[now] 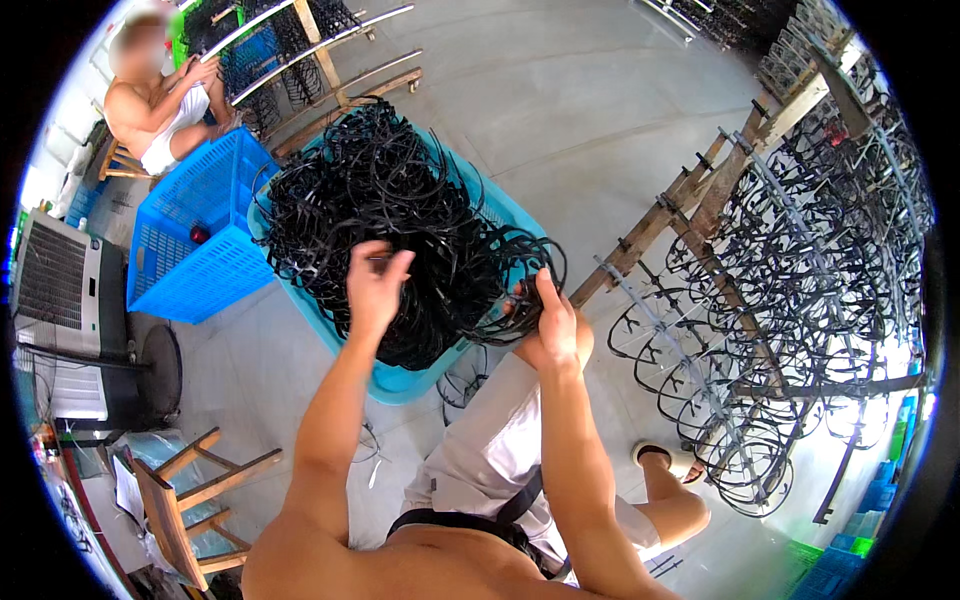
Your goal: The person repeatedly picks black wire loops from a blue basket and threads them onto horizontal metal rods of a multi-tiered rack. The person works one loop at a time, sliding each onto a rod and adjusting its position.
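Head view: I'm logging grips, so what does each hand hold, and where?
Both the left hand and the right hand pinch thin black hoops by their rims, over the heap.

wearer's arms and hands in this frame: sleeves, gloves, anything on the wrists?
Both forearms are bare: no sleeves show. The left hand and right hand wear no gloves, and no watch, band or ring can be made out. Lower down, the person wears pale shorts with a dark waistband, and a sandal on one foot.
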Demonstrator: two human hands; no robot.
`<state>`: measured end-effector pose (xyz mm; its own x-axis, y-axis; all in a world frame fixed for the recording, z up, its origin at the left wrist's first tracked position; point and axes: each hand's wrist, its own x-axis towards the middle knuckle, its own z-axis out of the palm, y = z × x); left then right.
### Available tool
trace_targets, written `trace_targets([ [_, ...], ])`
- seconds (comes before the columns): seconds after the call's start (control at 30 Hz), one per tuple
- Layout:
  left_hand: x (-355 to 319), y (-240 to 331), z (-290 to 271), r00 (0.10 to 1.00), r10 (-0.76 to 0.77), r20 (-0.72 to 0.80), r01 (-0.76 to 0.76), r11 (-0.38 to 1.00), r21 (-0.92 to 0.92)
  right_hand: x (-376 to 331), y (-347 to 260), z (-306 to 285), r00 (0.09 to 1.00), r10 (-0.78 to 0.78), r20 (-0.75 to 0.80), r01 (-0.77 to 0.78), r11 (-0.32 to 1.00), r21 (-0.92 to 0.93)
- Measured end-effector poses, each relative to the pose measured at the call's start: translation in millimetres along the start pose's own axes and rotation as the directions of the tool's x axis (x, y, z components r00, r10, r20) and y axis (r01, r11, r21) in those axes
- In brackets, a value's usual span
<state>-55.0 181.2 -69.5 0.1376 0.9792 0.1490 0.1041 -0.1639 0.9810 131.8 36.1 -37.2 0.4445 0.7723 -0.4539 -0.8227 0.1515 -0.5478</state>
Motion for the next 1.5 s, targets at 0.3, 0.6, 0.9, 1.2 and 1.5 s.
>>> trace_targets([
  [0.3,-47.3,40.8,40.3,0.918,-0.197,0.344,0.088,0.947,0.309,-43.3,-22.3,-18.4,0.967,-0.18,0.182,0.222,0.944,-0.246],
  [0.6,-122.9,86.9,92.2,0.479,-0.014,0.878,0.855,0.235,-0.463,-111.8,-23.0,-39.4,0.908,-0.093,0.409,0.296,0.834,-0.466],
  [0.9,-190.8,128.4,119.7,0.513,0.028,0.858,0.792,0.37,-0.486,-184.8,-45.3,-112.4,0.801,-0.579,-0.152,0.466,0.762,-0.449],
  [1.2,-243.4,101.2,222.0,0.007,0.331,0.944,0.438,0.847,-0.3,-310.7,-139.8,-214.2,-0.071,-0.981,-0.183,0.441,0.134,-0.887],
  [1.5,-294.1,100.7,250.6,0.27,0.175,0.947,-0.392,0.918,-0.058,-348.4,-174.4,-227.6,0.133,-0.835,-0.534,0.57,0.505,-0.648],
])
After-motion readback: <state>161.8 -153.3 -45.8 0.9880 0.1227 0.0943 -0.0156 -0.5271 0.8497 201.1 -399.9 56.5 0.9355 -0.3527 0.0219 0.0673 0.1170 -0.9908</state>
